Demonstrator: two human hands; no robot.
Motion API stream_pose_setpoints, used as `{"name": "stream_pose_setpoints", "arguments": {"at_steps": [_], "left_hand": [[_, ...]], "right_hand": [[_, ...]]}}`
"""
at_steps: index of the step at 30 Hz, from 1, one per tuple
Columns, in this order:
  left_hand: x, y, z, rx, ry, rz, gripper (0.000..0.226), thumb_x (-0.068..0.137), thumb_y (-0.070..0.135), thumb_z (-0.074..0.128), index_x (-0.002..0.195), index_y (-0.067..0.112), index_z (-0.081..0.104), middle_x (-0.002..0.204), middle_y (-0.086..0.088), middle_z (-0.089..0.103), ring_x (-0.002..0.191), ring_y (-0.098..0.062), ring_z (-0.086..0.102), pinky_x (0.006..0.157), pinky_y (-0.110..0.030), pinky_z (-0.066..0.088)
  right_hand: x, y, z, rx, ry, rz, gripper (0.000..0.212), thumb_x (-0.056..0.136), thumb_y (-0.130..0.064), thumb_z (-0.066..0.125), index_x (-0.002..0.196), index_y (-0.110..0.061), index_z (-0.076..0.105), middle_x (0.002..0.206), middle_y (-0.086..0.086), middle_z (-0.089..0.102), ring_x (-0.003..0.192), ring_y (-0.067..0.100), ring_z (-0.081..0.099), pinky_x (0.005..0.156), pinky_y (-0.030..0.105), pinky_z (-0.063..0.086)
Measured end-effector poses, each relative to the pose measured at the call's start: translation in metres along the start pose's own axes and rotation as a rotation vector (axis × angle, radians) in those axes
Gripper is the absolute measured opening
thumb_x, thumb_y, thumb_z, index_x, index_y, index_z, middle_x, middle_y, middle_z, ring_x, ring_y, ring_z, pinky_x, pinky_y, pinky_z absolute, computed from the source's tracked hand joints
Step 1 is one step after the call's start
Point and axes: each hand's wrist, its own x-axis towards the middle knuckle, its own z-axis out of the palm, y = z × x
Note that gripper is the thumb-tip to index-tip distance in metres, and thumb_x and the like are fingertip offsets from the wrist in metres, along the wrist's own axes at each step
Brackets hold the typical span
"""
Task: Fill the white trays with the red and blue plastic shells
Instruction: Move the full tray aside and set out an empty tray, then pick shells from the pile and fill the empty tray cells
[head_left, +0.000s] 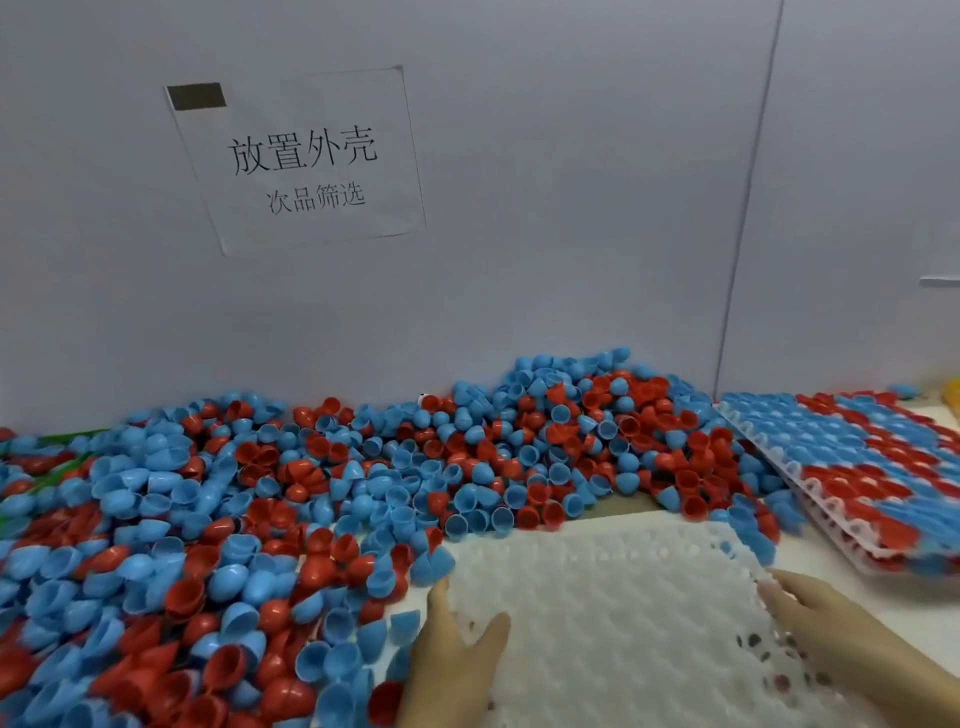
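Both hands, left (452, 660) and right (826, 618), rest flat, grip released, on the empty white tray's (613, 597) edges.

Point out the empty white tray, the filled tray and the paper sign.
empty white tray (613, 597): head view, bare dimpled middle.
filled tray (810, 486): head view, white near-left rim.
paper sign (306, 161): head view, large printed characters.

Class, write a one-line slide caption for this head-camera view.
Both hands steady an empty white tray beside a pile of red and blue shells.
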Motion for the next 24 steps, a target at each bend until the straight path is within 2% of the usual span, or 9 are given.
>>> {"name": "stream_pose_setpoints", "arguments": {"at_steps": [3, 8, 10, 15, 17, 19, 20, 22, 24], "left_hand": [[-0.007, -0.004, 0.003, 0.328, 0.035, 0.084, 0.071, 0.103, 0.039, 0.050, 0.161, 0.021, 0.011, 0.161, -0.005, 0.028, 0.147, -0.021, 0.031, 0.119, -0.034, 0.027], [0.005, -0.001, 0.005, 0.679, 0.164, 0.128, 0.065, 0.107, 0.036, 0.036, 0.161, 0.013, 0.009, 0.159, -0.010, 0.022, 0.146, -0.027, 0.024, 0.120, -0.038, 0.024], [0.013, 0.005, 0.004, 0.749, 0.184, 0.136, 0.064, 0.107, 0.034, 0.036, 0.161, 0.013, 0.010, 0.162, -0.011, 0.016, 0.149, -0.029, 0.018, 0.122, -0.039, 0.020], [0.005, 0.000, -0.001, 0.898, 0.017, 0.340, 0.072, 0.096, 0.065, 0.031, 0.158, 0.044, 0.000, 0.166, 0.007, -0.020, 0.155, -0.023, -0.016, 0.124, -0.047, 0.000], [-0.009, 0.001, 0.001, 1.100, -0.080, 0.456, 0.062, 0.089, 0.079, 0.018, 0.147, 0.062, 0.028, 0.168, 0.003, 0.011, 0.154, -0.031, 0.019, 0.116, -0.058, 0.025], [-0.018, 0.005, 0.004, 1.200, -0.087, 0.425, 0.068, 0.086, 0.084, 0.003, 0.127, 0.066, 0.055, 0.151, -0.001, 0.050, 0.129, -0.032, 0.058, 0.090, -0.057, 0.053], [-0.016, 0.002, 0.005, 1.206, -0.141, 0.411, 0.067, 0.083, 0.087, 0.003, 0.132, 0.071, 0.045, 0.160, -0.001, 0.035, 0.139, -0.033, 0.048, 0.097, -0.063, 0.048], [0.001, -0.007, 0.009, 1.136, -0.222, 0.367, 0.072, 0.080, 0.092, 0.017, 0.146, 0.070, -0.001, 0.162, 0.007, -0.025, 0.155, -0.031, -0.009, 0.119, -0.065, 0.008], [0.015, -0.011, 0.010, 1.078, -0.235, 0.273, 0.081, 0.081, 0.088, 0.027, 0.147, 0.065, -0.014, 0.160, 0.013, -0.035, 0.152, -0.027, -0.027, 0.120, -0.059, -0.008]], "right_hand": [[0.006, 0.001, 0.007, -0.102, 0.006, 0.027, 0.027, 0.106, -0.026, 0.038, 0.090, -0.024, 0.060, 0.093, -0.002, 0.068, 0.083, 0.012, 0.063, 0.060, 0.022, 0.044], [0.020, -0.013, 0.031, -0.124, 0.065, -0.029, 0.032, 0.106, -0.023, 0.039, 0.087, -0.012, 0.063, 0.086, 0.004, 0.065, 0.074, 0.014, 0.058, 0.059, 0.026, 0.045], [0.025, -0.019, 0.038, -0.078, 0.109, -0.078, 0.032, 0.105, -0.021, 0.043, 0.095, -0.004, 0.068, 0.086, 0.008, 0.067, 0.075, 0.017, 0.058, 0.069, 0.034, 0.049], [0.011, -0.021, 0.039, -0.108, 0.175, -0.299, 0.059, 0.098, -0.043, 0.055, 0.152, -0.027, 0.037, 0.153, 0.002, 0.042, 0.135, 0.019, 0.043, 0.112, 0.043, 0.039], [-0.005, -0.016, 0.042, -0.224, 0.071, -0.484, 0.064, 0.091, -0.067, 0.042, 0.150, -0.055, 0.020, 0.159, -0.019, 0.017, 0.143, 0.007, 0.024, 0.118, 0.050, 0.027], [-0.015, -0.013, 0.053, -0.434, -0.056, -0.563, 0.064, 0.080, -0.085, 0.021, 0.138, -0.074, -0.004, 0.154, -0.030, -0.010, 0.146, 0.003, 0.004, 0.120, 0.053, 0.013], [-0.016, -0.012, 0.059, -0.542, -0.079, -0.557, 0.063, 0.077, -0.088, 0.013, 0.133, -0.078, -0.013, 0.154, -0.028, -0.021, 0.148, 0.005, -0.005, 0.120, 0.052, 0.008], [-0.015, -0.017, 0.068, -0.661, -0.077, -0.535, 0.060, 0.075, -0.088, 0.004, 0.128, -0.078, -0.020, 0.154, -0.021, -0.031, 0.151, 0.013, -0.017, 0.121, 0.052, 0.001], [-0.008, -0.023, 0.072, -0.661, -0.050, -0.533, 0.061, 0.075, -0.086, 0.001, 0.131, -0.075, -0.018, 0.157, -0.018, -0.029, 0.151, 0.017, -0.020, 0.121, 0.053, -0.001]]}}
